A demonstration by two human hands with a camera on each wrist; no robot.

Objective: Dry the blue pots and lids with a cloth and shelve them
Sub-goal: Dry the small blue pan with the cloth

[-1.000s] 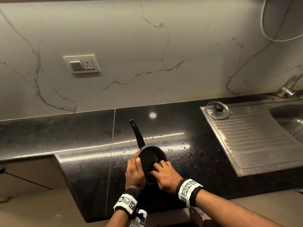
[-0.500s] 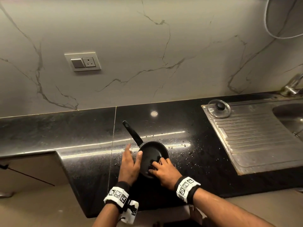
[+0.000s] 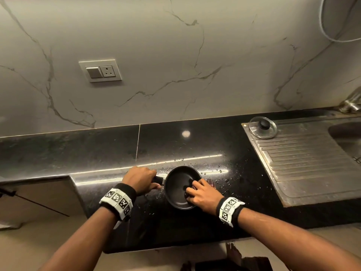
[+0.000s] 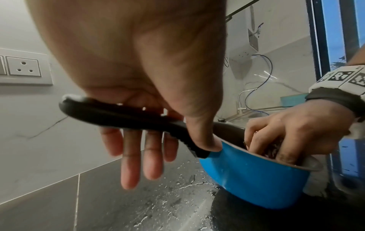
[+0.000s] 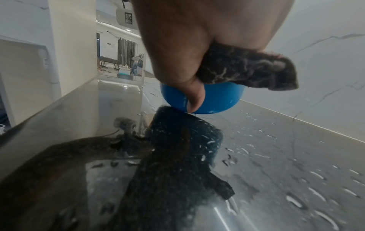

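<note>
At the lower centre of the head view, on the near part of the black counter (image 3: 244, 192), sits the blue pot (image 3: 180, 187), dark inside and blue outside, as the left wrist view confirms (image 4: 254, 181). It appears tilted, the rim raised on the handle side. The left hand (image 3: 139, 179) is at the black handle (image 3: 158, 179): in the left wrist view the thumb lies over the handle (image 4: 122, 115) near where it joins the pot, while the four fingers (image 4: 138, 157) hang nearly straight beneath it, so the grasp is loose, not clenched. The right hand (image 3: 203, 194) is just to the right, its fingers curled down into the pot and grasping a dark cloth (image 5: 248, 70); the thumb presses the outside of the blue wall (image 5: 217, 100). A corner of the cloth sticks out from under the palm in the right wrist view. Both wrists carry bands with black-and-white markers. Water droplets are scattered on the counter around and behind the pot.

Farther off, at centre right of the head view, a steel draining board (image 3: 304, 163) adjoins the sink. A glass lid (image 3: 262, 127) with a black knob lies flat on its far left corner, well apart from the pot. At upper left, a switch and socket plate (image 3: 100, 71) is set in the veined marble wall (image 3: 195, 55).
</note>
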